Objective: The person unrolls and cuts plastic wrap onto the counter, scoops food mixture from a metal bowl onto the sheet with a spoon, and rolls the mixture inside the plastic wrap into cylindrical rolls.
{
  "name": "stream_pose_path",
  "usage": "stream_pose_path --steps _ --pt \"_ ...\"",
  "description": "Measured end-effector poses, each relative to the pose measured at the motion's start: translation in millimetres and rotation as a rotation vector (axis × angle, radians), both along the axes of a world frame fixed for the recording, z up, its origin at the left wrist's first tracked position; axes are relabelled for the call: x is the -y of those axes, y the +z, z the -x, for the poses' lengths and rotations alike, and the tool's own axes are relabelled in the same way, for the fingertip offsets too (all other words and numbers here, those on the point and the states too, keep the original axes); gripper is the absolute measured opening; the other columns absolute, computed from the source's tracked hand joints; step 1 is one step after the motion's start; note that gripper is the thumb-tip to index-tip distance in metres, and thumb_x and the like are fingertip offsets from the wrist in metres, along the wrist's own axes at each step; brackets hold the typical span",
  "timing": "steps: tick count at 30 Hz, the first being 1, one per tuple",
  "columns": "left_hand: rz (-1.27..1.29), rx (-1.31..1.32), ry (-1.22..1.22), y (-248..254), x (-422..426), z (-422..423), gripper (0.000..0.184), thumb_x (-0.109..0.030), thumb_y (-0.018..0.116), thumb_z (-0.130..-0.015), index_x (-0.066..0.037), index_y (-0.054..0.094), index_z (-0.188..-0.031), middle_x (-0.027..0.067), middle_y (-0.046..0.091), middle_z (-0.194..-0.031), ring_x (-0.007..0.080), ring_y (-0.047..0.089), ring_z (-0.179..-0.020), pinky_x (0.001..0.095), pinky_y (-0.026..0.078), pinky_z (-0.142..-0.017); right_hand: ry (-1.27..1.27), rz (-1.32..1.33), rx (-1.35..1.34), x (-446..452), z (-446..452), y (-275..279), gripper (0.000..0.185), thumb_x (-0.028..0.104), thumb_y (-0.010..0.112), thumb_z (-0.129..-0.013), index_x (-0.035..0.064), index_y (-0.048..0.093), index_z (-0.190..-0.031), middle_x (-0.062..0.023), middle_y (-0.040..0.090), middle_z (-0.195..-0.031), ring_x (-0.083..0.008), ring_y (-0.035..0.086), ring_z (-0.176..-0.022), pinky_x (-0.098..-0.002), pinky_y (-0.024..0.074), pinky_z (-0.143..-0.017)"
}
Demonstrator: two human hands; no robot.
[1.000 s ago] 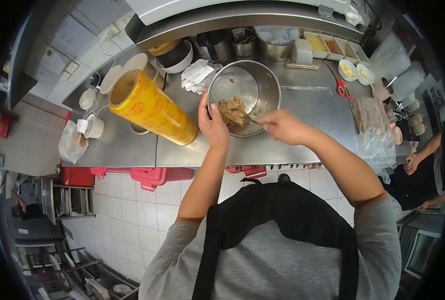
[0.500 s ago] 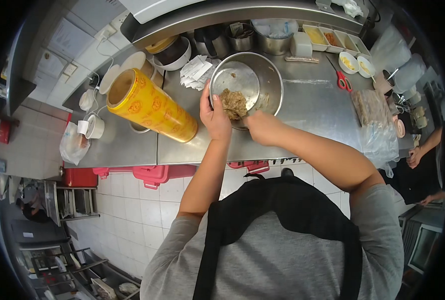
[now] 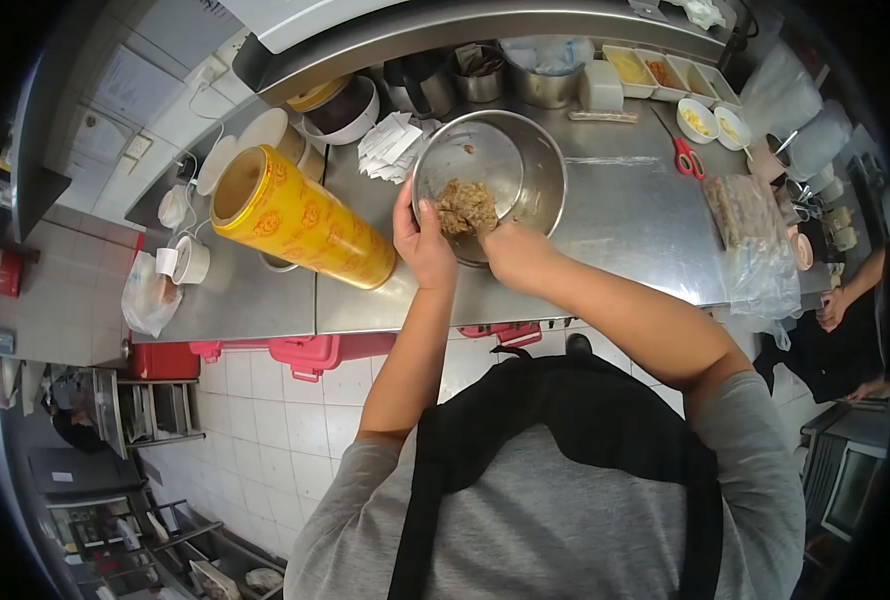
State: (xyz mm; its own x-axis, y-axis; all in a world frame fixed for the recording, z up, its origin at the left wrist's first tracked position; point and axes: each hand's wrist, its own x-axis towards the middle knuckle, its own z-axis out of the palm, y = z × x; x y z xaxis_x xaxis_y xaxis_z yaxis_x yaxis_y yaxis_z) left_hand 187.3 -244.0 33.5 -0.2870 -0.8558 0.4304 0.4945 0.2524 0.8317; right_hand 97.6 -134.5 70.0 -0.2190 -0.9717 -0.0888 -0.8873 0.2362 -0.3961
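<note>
A steel mixing bowl [image 3: 545, 190] stands on the metal counter, tilted slightly toward me. Inside, against its near left side, lies a lumpy brown mixture [image 3: 465, 207], with smears and bits on the steel around it. My left hand [image 3: 427, 248] clasps the bowl's left rim, thumb on the inner side and fingers round the outside. At the near rim, my right hand [image 3: 518, 256] is closed in a fist beside the mixture. Whatever it grips is hidden by the fingers and the food.
A big yellow roll of wrap [image 3: 310, 220] stands left of the bowl, near white paper slips [image 3: 393, 145]. Red scissors [image 3: 687, 158], small white bowls [image 3: 698, 120] and a plastic-wrapped pack [image 3: 750, 225] are on the right. Pots line the back. Another person's hand [image 3: 833, 310] shows far right.
The bowl has shifted slightly left and toward me, both hands moving with it. The mixture has been pushed about and looks more spread. My right hand has turned a little.
</note>
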Motion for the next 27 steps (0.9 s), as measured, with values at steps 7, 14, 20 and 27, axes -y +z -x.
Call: stream_pose_path --steps 7,14,20,27 --pt "0.026 -0.048 -0.006 1.5 3.2 7.2 0.036 -0.01 0.048 -0.098 0.004 0.049 -0.131 0.0139 0.05 -0.136 0.0206 0.048 -0.122 0.0348 0.035 -0.107 -0.087 0.043 0.55 -0.6 26.1 18.7 0.023 0.006 0.051 -0.086 -0.0016 0.068 -0.1 -0.0168 0.066 -0.073 -0.026 0.064 -0.059 -0.0391 0.0516 -0.055" --pt "0.0 -0.057 0.084 -5.4 6.8 3.6 0.034 -0.012 0.047 -0.099 0.002 0.048 -0.13 0.0099 0.056 -0.124 0.0156 0.053 -0.111 0.0307 0.041 -0.098 -0.177 -0.066 1.593 -24.7 74.9 57.5 0.031 0.008 0.051 -0.094 0.0002 0.057 -0.124 -0.0017 0.051 -0.064 -0.0037 0.03 -0.041 -0.0243 0.0233 -0.039" --pt "-0.237 -0.059 0.166 -9.3 30.5 1.1 0.028 -0.007 0.046 -0.098 0.001 0.05 -0.125 0.0098 0.059 -0.114 0.0169 0.057 -0.101 0.0299 0.044 -0.091 -0.256 0.264 1.169 -130.9 100.0 119.2 0.03 0.01 0.053 -0.094 0.002 0.06 -0.122 0.001 0.051 -0.063 -0.0047 0.036 -0.045 -0.0217 0.0274 -0.043" --pt "-0.428 -0.034 0.203 -13.4 50.2 6.4 0.039 -0.012 0.044 -0.099 0.001 0.04 -0.136 0.016 0.052 -0.128 0.0221 0.053 -0.112 0.0326 0.041 -0.098 -0.441 0.551 0.175 -240.4 92.9 89.2 0.031 0.007 0.058 -0.09 0.0114 0.066 -0.12 -0.0057 0.056 -0.069 -0.0145 0.049 -0.057 -0.0279 0.0413 -0.054"
